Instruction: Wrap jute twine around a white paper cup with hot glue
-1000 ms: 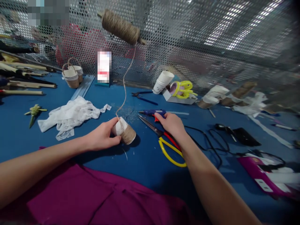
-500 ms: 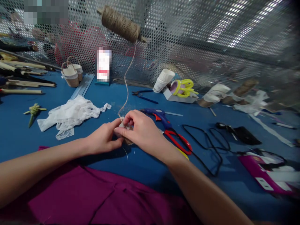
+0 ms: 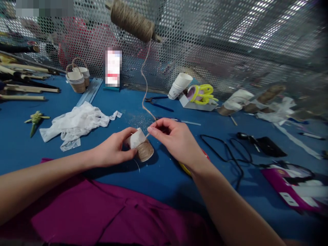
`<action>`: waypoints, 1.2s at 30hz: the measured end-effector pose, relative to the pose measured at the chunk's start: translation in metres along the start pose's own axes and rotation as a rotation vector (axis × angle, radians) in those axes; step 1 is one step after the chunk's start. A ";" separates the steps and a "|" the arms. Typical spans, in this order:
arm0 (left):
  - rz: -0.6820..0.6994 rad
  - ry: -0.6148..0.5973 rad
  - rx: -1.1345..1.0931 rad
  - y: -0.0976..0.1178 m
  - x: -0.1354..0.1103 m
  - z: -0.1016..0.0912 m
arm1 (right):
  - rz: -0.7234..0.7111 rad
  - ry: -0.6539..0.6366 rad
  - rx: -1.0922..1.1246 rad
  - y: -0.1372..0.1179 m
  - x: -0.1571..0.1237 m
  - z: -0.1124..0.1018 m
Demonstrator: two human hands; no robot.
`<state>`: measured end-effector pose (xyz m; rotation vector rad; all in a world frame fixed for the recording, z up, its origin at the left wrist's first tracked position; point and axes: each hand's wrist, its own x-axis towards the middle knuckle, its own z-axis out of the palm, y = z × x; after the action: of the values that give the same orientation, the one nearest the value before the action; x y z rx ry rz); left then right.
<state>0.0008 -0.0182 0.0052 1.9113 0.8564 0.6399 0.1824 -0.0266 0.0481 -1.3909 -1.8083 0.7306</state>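
Observation:
Tilted on its side, a white paper cup (image 3: 138, 138) has its lower part wrapped in brown twine. My left hand (image 3: 116, 147) grips the cup around its rim end. A strand of twine (image 3: 146, 85) hangs from a large twine spool (image 3: 132, 20) and runs down to the cup. Just right of the cup, my right hand (image 3: 174, 138) pinches that strand between thumb and fingers. Behind the right hand, the glue gun is mostly hidden; a clear glue stick (image 3: 191, 123) juts out. Yellow and red scissor handles (image 3: 186, 169) show below the right wrist.
White lace (image 3: 79, 123) lies heaped to the left, near two small twine-wrapped baskets (image 3: 77, 82). Pliers (image 3: 160, 103) and stacked paper cups (image 3: 179, 85) stand behind. A black cord (image 3: 225, 150) loops at right beside a magenta box (image 3: 279, 188). A perforated metal screen (image 3: 205, 44) bounds the back.
My right hand has moved right, away from the cup, drawing the twine with it. The cup shows more fully now. My left hand keeps its hold.

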 end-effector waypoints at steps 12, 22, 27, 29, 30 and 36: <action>0.075 -0.038 -0.193 0.003 -0.002 0.001 | 0.042 0.061 0.041 0.012 -0.011 0.000; 0.139 -0.029 -0.228 0.003 -0.004 -0.001 | 0.075 0.035 0.050 0.012 -0.015 0.000; 0.130 -0.020 -0.223 0.005 -0.002 -0.001 | 0.068 0.048 0.043 0.010 -0.018 -0.002; 0.122 -0.020 -0.217 0.005 -0.003 0.000 | 0.072 0.047 0.038 0.010 -0.018 -0.002; 0.119 -0.022 -0.214 0.005 -0.003 -0.001 | 0.074 0.045 0.039 0.011 -0.018 -0.002; 0.142 -0.025 -0.215 0.006 -0.006 0.000 | 0.083 0.026 0.070 0.015 -0.016 0.003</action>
<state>-0.0014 -0.0245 0.0100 1.7910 0.6126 0.7602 0.1904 -0.0383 0.0310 -1.4298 -1.6971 0.8077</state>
